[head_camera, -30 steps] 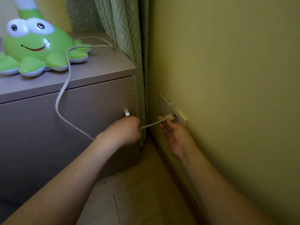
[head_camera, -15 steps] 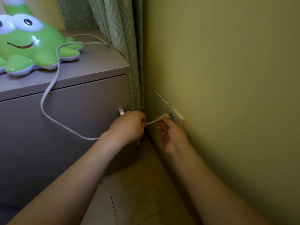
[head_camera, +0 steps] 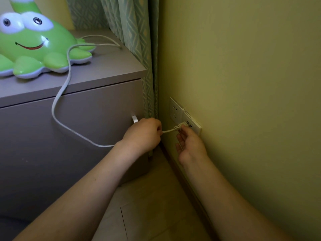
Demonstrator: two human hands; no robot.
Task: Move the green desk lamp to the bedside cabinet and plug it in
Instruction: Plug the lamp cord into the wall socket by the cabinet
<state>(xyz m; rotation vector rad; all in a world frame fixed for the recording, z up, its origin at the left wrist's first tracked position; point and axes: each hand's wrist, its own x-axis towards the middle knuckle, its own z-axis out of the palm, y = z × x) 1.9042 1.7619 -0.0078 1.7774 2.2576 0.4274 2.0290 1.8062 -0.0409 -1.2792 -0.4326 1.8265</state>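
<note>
The green frog-faced desk lamp (head_camera: 34,47) stands on top of the grey bedside cabinet (head_camera: 107,70) at the upper left. Its white cord (head_camera: 60,94) runs off the cabinet's front edge, loops down across the drawer front and passes into my left hand (head_camera: 144,134), which is closed around it. A short stretch of cord leads from that fist to the white plug (head_camera: 180,126). My right hand (head_camera: 189,143) pinches the plug and holds it against the white wall socket (head_camera: 184,115). Whether the pins are fully in is hidden.
A green patterned curtain (head_camera: 137,49) hangs between the cabinet and the yellow wall (head_camera: 251,84). A small white handle (head_camera: 134,119) sits on the drawer front just left of my left hand. A dark skirting board runs along the wall's foot above the pale floor (head_camera: 152,206).
The view has shifted slightly, so the lamp shows more fully. Both hands stay at the socket; the cord between them is short and my right hand keeps the plug against the socket.
</note>
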